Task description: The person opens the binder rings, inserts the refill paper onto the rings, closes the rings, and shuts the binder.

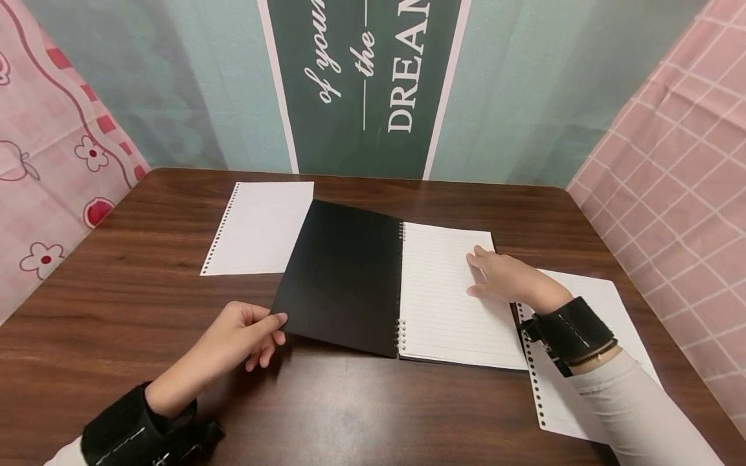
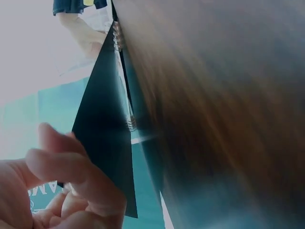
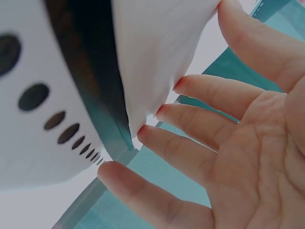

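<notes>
A spiral notebook lies opened out on the table, its black cover [image 1: 344, 278] to the left and its lined pages [image 1: 451, 298] to the right of the wire rings. My left hand [image 1: 239, 336] pinches the cover's lower left corner between thumb and fingers. In the left wrist view that cover [image 2: 105, 129] is raised at a slant off the tabletop. Over the right half of the pages is my right hand [image 1: 507, 277], fingers spread. The right wrist view shows the fingertips of this hand [image 3: 248, 143] pressing the page [image 3: 152, 52] near its edge.
A loose punched sheet [image 1: 256, 226] lies at the back left, partly under the raised cover. Another punched sheet [image 1: 588, 310] lies on the right beneath my right forearm. Cloth hangs round the wooden table [image 1: 350, 408], a green panel with white lettering [image 1: 402, 84] at the back.
</notes>
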`<state>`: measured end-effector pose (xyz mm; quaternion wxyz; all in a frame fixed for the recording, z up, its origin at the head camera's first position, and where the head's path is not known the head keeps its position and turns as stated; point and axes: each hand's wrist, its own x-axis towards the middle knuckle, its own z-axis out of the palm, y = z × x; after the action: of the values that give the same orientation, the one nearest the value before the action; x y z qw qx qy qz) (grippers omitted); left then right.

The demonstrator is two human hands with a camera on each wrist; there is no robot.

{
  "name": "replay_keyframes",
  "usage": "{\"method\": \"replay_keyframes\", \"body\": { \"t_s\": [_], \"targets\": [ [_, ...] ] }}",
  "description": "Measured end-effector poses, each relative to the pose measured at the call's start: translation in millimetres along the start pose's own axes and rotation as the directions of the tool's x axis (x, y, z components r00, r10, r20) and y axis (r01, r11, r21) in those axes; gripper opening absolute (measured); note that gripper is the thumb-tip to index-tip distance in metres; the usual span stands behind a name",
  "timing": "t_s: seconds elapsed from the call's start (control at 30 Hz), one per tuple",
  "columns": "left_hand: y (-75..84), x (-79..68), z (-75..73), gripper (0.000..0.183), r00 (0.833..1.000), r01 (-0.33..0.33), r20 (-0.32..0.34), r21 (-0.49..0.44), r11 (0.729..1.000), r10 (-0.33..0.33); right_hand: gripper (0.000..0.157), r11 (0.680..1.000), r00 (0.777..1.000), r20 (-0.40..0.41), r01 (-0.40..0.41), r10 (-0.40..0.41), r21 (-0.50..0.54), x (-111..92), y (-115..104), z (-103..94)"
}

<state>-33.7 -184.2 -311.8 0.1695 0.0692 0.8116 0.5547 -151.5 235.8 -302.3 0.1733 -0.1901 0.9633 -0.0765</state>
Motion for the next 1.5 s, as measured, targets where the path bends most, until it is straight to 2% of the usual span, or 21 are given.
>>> {"method": "replay_keyframes", "body": {
  "t_s": [0.17, 0.23, 0.43, 0.6, 0.73, 0.83, 1.0, 1.2, 1.37, 1.5],
  "targets": [
    [-3.5, 1.6, -6.3, 0.041, 0.989, 0.086, 0.122, -0.031, 0.996, -0.082, 0.074, 1.000, 1.000, 0.004, -0.006, 0.006, -0.009, -0.2, 0.5, 0.9],
    [-4.9, 1.5, -7.8, 0.042, 0.983, 0.102, 0.156, -0.021, 0.995, -0.098, 0.073, 1.000, 1.000, 0.005, -0.007, 0.007, -0.016, -0.3, 0.1, 0.0],
    [-7.9, 1.6, -11.3, 0.041, 0.972, 0.094, 0.212, 0.028, 0.995, -0.098, 0.073, 1.000, 1.000, 0.010, -0.013, 0.014, -0.006, 0.7, -0.9, -2.7],
    [-10.2, 3.7, -13.8, 0.038, 0.958, 0.110, 0.259, 0.076, 0.991, -0.126, 0.074, 1.000, 0.999, 0.019, -0.030, 0.030, -0.008, 0.6, -0.2, -2.9],
    [-12.4, 5.3, -15.4, 0.036, 0.948, 0.097, 0.294, 0.104, 0.990, -0.124, 0.075, 0.999, 0.999, 0.017, -0.036, 0.036, -0.008, 1.1, 0.5, -2.5],
    [-12.6, 6.4, -17.4, 0.037, 0.944, 0.080, 0.309, 0.130, 0.988, -0.117, 0.075, 0.999, 0.999, 0.017, -0.043, 0.043, -0.004, 1.5, 1.3, -2.5],
    [-12.1, 6.4, -22.7, 0.037, 0.941, 0.093, 0.307, 0.176, 0.980, -0.144, 0.075, 0.999, 0.999, 0.020, -0.045, 0.045, -0.003, 2.0, 2.8, -3.4],
    [-11.3, 5.7, -27.6, 0.039, 0.938, 0.053, 0.326, 0.194, 0.979, -0.115, 0.075, 0.999, 0.999, 0.016, -0.040, 0.040, 0.006, 2.4, -0.8, -5.3],
    [0.4, 10.6, -26.7, 0.045, 0.935, 0.007, 0.341, 0.272, 0.962, -0.103, 0.075, 1.000, 0.999, 0.039, -0.011, 0.011, -0.011, 2.4, -1.2, -7.5],
    [14.4, 21.0, -21.5, 0.040, 0.938, -0.032, 0.337, 0.304, 0.952, -0.076, 0.072, 0.999, 0.998, 0.054, 0.021, -0.019, -0.038, 3.2, -0.2, -10.8]
  ]
}}
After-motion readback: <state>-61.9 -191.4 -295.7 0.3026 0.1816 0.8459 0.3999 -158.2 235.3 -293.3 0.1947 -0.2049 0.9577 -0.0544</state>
